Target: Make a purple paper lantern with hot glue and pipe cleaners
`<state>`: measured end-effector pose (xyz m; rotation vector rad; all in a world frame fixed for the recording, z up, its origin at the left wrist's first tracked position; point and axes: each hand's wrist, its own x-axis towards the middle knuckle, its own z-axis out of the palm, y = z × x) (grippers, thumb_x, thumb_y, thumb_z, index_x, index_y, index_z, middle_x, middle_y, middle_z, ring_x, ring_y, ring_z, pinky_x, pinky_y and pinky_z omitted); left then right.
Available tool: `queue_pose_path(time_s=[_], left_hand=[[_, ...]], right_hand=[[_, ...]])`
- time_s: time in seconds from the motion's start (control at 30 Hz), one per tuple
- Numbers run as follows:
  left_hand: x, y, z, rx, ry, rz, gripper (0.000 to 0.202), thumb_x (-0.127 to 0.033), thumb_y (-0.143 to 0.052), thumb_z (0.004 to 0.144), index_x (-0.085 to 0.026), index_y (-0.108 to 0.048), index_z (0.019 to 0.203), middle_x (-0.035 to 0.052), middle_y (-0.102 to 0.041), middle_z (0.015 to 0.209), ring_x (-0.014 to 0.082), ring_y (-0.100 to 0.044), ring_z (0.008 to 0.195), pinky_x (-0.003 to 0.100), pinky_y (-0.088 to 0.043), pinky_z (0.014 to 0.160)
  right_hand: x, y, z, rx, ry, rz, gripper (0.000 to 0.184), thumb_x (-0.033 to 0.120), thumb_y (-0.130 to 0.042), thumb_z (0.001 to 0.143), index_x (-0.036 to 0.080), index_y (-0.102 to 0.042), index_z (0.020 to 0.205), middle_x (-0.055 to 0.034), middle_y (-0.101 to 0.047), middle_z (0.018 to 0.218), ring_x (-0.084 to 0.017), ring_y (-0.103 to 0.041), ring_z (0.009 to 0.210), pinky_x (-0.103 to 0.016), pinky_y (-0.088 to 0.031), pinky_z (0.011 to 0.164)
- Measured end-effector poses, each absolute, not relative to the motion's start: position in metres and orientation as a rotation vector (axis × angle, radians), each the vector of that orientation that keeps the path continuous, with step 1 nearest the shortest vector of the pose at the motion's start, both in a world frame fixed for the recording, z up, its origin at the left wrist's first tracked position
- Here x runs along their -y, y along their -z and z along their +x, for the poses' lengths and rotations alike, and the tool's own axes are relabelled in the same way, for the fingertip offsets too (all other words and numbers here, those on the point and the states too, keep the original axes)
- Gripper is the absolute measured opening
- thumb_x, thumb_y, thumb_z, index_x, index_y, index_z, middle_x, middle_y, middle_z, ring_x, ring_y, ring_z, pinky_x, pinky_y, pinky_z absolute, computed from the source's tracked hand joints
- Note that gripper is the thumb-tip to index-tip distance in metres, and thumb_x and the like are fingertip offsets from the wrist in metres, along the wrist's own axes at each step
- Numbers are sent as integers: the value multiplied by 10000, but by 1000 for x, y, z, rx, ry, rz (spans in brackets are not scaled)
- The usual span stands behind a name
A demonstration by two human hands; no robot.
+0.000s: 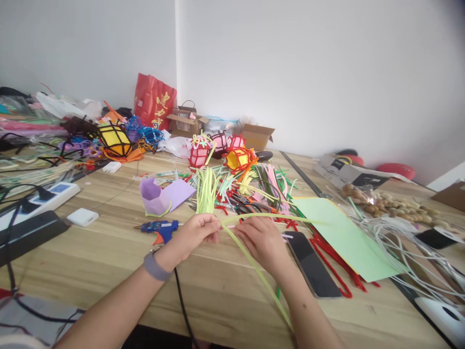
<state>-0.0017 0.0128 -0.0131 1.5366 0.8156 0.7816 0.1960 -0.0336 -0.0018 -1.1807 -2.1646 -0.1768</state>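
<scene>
In the middle of the head view, my left hand [202, 229] pinches light yellow-green pipe cleaners [258, 272] between thumb and fingers. From that pinch one length runs right over my right hand, and another slants down toward my right forearm. My right hand [263, 241] is closed beside it, fingers curled at the pipe cleaners; its fingertips are partly hidden. A bundle of yellow-green pipe cleaners [206, 188] lies just beyond my left hand. Left of that hand rests a blue glue gun [160, 229], its black cord running to the front edge.
A purple hexagonal piece [154, 196] sits behind the glue gun. Right of my hands lie a phone [312, 264], red pipe cleaners [336, 261] and green sheets [348, 232]. Small lanterns [238, 159] stand farther back. A power strip [54, 196] is at left, tangled white cables [407, 252] at right.
</scene>
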Motion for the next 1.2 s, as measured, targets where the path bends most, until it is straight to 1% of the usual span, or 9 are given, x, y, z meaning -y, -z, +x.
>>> queue_pose_path(time_s=[0.2, 0.3, 0.4, 0.57, 0.7, 0.8, 1.03, 1.1, 1.2], left_hand=[[-13, 16, -1, -710, -646, 1322, 341, -484, -622, 752, -169, -513, 679, -39, -524, 531, 103, -468, 516, 236, -369, 555], [-9, 17, 0, -670, -642, 1530, 307, -461, -553, 821, -172, -531, 722, -24, -552, 562, 121, -505, 552, 245, -383, 574], [-4, 18, -1, -732, -817, 1994, 286, -379, -452, 907, -179, -558, 733, 7, -601, 669, 144, -538, 660, 264, -393, 644], [0, 21, -2, -767, -1197, 2555, 275, -275, -376, 954, -182, -629, 899, 45, -642, 783, 181, -538, 774, 307, -393, 735], [2, 20, 1, -793, -1110, 2463, 228, -283, -424, 941, -200, -633, 981, 45, -681, 906, 173, -581, 842, 284, -410, 755], [2, 16, 2, -835, -984, 2342, 232, -303, -442, 929, -194, -644, 897, 33, -681, 873, 170, -592, 833, 272, -406, 750], [-11, 13, -3, -785, -740, 1890, 345, -419, -461, 896, -170, -607, 706, 4, -636, 690, 136, -543, 654, 241, -373, 623], [-13, 14, -4, -735, -708, 1758, 356, -458, -487, 872, -165, -594, 702, 6, -625, 662, 134, -518, 635, 243, -366, 614], [-14, 16, -3, -678, -678, 1621, 378, -513, -530, 829, -163, -572, 691, 10, -613, 616, 135, -491, 620, 252, -361, 619]], right_hand=[[34, 11, 192, 2200, 671, -932, 210, 246, -506, 930, 190, -640, 1082, -87, -683, 994, -187, -565, 834, -309, -409, 730], [33, 16, 187, 2212, 623, -920, 230, 219, -446, 955, 187, -649, 1057, -66, -705, 930, -162, -564, 746, -293, -394, 678], [37, 13, 184, 2103, 444, -1084, 282, 244, -435, 954, 169, -669, 814, -46, -671, 708, -149, -548, 646, -271, -382, 625], [46, -1, 176, 1818, -204, -1437, 450, 354, -416, 927, 189, -473, 512, 38, -434, 449, -92, -401, 432, -209, -285, 433], [45, -1, 174, 1769, -208, -1419, 425, 365, -438, 897, 192, -431, 509, 42, -399, 467, -92, -371, 457, -216, -264, 447], [44, 1, 176, 1804, -236, -1402, 406, 365, -451, 892, 184, -478, 529, 27, -453, 497, -99, -407, 485, -224, -277, 472], [42, -13, 197, 2018, -1011, -1104, 260, 318, -440, 928, 187, -660, 888, -8, -625, 723, -108, -563, 595, -209, -448, 558], [42, -12, 197, 2103, -903, -977, 222, 266, -447, 931, 207, -661, 938, -23, -659, 810, -123, -612, 694, -232, -492, 649], [39, -1, 191, 2113, -300, -941, 166, 221, -492, 912, 213, -653, 953, -56, -672, 870, -169, -632, 844, -284, -510, 750]])
